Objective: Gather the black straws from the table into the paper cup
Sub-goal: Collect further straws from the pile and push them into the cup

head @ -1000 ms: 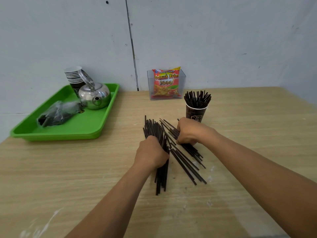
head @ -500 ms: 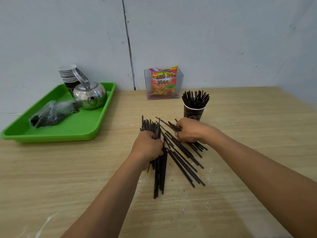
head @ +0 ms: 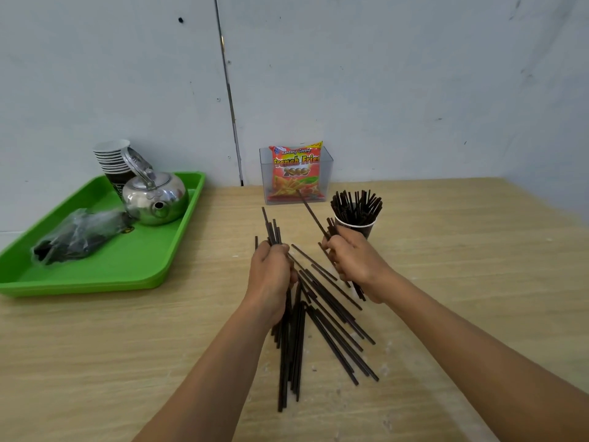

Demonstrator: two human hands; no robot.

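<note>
Several black straws [head: 331, 320] lie fanned out on the wooden table [head: 127, 346] in front of me. My left hand [head: 271, 275] grips a bunch of them, their tips sticking up past my fingers and their lower ends trailing toward me. My right hand [head: 357, 263] grips a few more straws, one of which points up toward the snack box. Just behind my right hand stands the dark paper cup [head: 360, 226], filled with several upright black straws.
A green tray [head: 105, 269] at the left holds a steel kettle [head: 154, 199], a stack of paper cups [head: 113, 161] and a plastic-wrapped dark bundle [head: 76, 234]. A clear box with a red snack bag [head: 296, 173] stands against the wall.
Both hands have closed on bunches of straws and lifted their far ends off the table. The right hand has moved closer to the cup.
</note>
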